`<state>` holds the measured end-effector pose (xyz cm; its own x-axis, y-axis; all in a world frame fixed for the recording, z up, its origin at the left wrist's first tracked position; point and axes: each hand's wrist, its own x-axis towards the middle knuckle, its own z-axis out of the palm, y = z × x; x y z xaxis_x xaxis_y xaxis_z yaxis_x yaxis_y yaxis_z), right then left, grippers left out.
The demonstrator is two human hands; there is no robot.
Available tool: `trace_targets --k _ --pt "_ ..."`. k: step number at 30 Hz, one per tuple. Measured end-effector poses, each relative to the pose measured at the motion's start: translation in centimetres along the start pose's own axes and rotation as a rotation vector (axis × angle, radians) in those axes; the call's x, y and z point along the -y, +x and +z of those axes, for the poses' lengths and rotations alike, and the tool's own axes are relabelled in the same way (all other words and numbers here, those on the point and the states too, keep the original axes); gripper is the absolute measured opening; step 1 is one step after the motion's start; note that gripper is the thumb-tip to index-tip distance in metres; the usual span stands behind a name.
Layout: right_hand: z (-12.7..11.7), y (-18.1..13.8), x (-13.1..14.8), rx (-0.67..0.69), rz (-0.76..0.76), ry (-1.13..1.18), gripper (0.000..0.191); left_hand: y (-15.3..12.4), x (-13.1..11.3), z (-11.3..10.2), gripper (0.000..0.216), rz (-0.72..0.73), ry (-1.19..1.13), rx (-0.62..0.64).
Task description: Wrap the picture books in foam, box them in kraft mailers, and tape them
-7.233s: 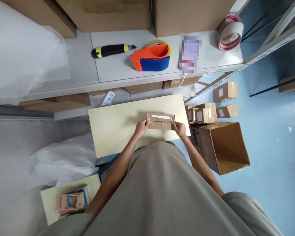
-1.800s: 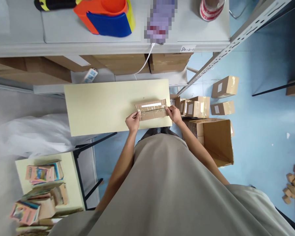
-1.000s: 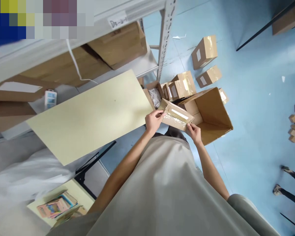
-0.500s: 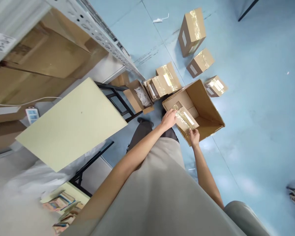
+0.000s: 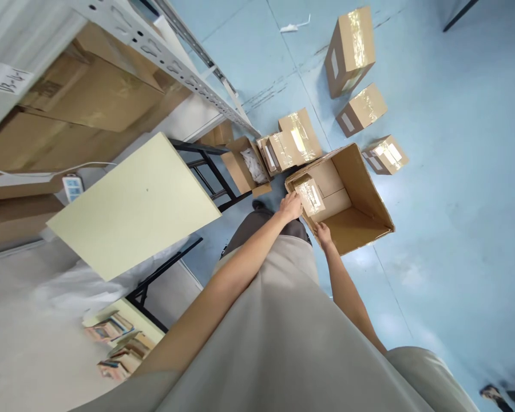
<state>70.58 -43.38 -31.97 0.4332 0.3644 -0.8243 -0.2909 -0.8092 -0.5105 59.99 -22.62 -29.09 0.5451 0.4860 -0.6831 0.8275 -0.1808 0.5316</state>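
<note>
A small taped cardboard box [image 5: 311, 197] with a white label lies tilted inside the near left part of a large open carton [image 5: 363, 186]. My left hand [image 5: 292, 206] is closed on the left side of the small box, by the carton's rim. My right hand [image 5: 323, 233] has its fingers curled at the lower end of the box, just over the near rim. The right fingertips are partly hidden, so I cannot tell whether they touch the rim too.
Taped boxes [image 5: 349, 51] stand on the blue floor beyond the carton. Left of it are more boxes [image 5: 300, 134] and an open box [image 5: 244, 166] with white contents. A pale yellow table [image 5: 137, 200] and a metal shelf [image 5: 167, 54] stand at the left.
The small box has gone down and left into the large carton, tilting away. Both hands have moved slightly left and stay by it.
</note>
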Motion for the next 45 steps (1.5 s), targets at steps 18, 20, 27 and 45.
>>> trace_targets --k 18,20,27,45 --pt "0.8 2.7 12.1 0.324 -0.098 -0.100 0.050 -12.0 9.8 -7.4 0.021 -0.205 -0.566 -0.499" --pt "2.5 1.9 14.3 0.390 -0.170 -0.143 0.057 -13.9 9.7 -7.9 0.021 -0.179 -0.657 -0.548" --pt "11.7 -4.6 19.8 0.594 -0.452 -0.315 0.078 -22.9 11.3 -9.6 0.022 -0.039 -0.911 -0.726" --pt "45.6 -36.5 11.3 1.181 -0.901 -0.753 0.051 -56.6 31.1 1.2 0.042 -0.114 -1.474 -1.560"
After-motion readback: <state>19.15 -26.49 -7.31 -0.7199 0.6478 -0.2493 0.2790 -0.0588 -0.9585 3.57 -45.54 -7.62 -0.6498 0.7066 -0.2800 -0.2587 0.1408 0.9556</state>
